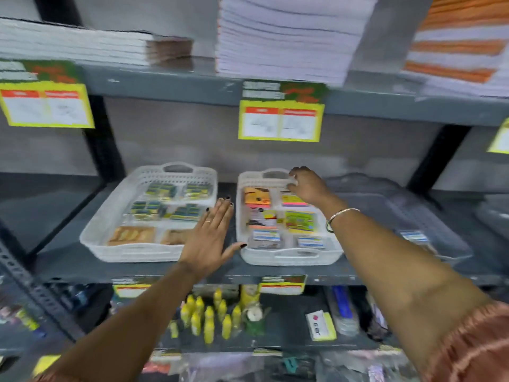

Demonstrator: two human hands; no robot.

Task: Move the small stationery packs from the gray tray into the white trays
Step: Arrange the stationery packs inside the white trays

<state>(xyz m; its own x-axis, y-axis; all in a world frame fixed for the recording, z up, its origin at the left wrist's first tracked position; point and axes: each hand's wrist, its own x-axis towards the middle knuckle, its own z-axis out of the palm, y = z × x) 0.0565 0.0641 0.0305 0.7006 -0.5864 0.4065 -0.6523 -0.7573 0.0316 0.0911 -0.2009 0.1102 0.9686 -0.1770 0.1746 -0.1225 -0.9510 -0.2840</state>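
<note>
Two white trays stand side by side on the middle shelf. The left white tray (110, 230) holds several blue-yellow and brown packs. The right white tray (289, 257) holds colourful small packs. My left hand (209, 238) lies flat with fingers spread, over the gap between the two trays. My right hand (307, 186) reaches over the back of the right white tray, fingers curled around a small pale pack (292, 181). The gray tray (429, 224) sits to the right on the same shelf, with one blue-white pack (414, 237) in it.
Stacks of paper and notebooks (289, 37) fill the shelf above, with yellow price tags (279, 122) hanging from its edge. Below are yellow bottles (209, 318) and other stationery. A black upright post (102, 150) stands at the left of the trays.
</note>
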